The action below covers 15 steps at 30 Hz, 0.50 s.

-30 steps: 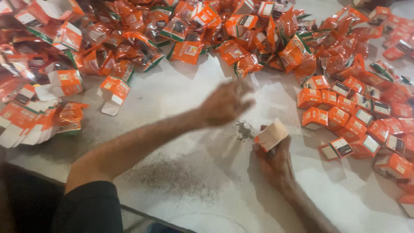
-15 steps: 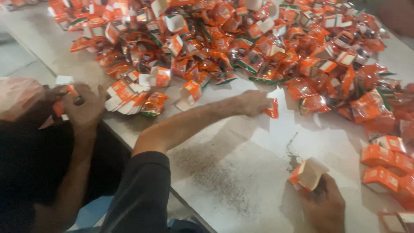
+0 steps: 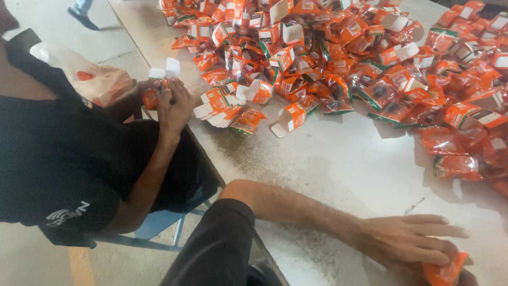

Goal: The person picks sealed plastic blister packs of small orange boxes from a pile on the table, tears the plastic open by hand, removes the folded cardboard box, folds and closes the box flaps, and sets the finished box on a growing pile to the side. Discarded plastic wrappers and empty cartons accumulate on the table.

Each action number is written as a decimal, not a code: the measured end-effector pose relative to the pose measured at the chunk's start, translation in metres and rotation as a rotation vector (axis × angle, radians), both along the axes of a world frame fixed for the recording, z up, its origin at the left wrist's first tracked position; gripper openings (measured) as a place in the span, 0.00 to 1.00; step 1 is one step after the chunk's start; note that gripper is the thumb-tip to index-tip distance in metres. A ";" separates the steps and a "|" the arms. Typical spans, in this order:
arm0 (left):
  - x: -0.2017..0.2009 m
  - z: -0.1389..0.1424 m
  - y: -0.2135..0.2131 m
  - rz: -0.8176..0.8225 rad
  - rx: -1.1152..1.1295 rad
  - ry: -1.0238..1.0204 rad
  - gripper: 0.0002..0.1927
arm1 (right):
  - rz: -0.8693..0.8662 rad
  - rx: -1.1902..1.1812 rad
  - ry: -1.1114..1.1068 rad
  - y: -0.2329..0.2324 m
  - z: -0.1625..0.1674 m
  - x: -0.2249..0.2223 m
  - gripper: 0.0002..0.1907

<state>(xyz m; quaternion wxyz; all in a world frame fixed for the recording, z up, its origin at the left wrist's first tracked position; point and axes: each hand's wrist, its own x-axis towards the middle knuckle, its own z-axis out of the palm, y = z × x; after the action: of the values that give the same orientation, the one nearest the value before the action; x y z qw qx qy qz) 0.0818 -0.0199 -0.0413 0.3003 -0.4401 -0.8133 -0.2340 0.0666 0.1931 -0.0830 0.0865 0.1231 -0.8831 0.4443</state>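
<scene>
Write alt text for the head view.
The person's left hand lies flat on the pale grey worktable, fingers over a small orange packet at the bottom edge. A co-worker in black folds a small orange carton beside a heap of orange cartons.

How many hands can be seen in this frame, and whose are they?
3. The wearer's left hand lies flat at bottom right, over an orange packet. A seated co-worker's two hands hold a small orange box at upper left. The wearer's right hand is not visible.
</scene>
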 end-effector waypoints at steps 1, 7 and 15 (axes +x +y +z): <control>0.003 0.001 -0.001 0.015 0.002 0.013 0.29 | 0.001 0.003 0.000 -0.001 0.000 0.000 0.30; 0.026 0.014 0.009 0.276 -0.023 -0.006 0.18 | 0.005 0.017 -0.001 -0.004 -0.002 -0.002 0.31; 0.040 0.025 0.029 0.383 0.406 -0.131 0.17 | -0.001 0.032 0.007 -0.003 0.000 -0.003 0.31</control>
<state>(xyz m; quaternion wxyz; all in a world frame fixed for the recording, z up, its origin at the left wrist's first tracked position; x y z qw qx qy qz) 0.1215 0.0090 -0.0168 0.3679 -0.1934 -0.8357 -0.3590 0.0634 0.1898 -0.0826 0.0880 0.1254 -0.8899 0.4297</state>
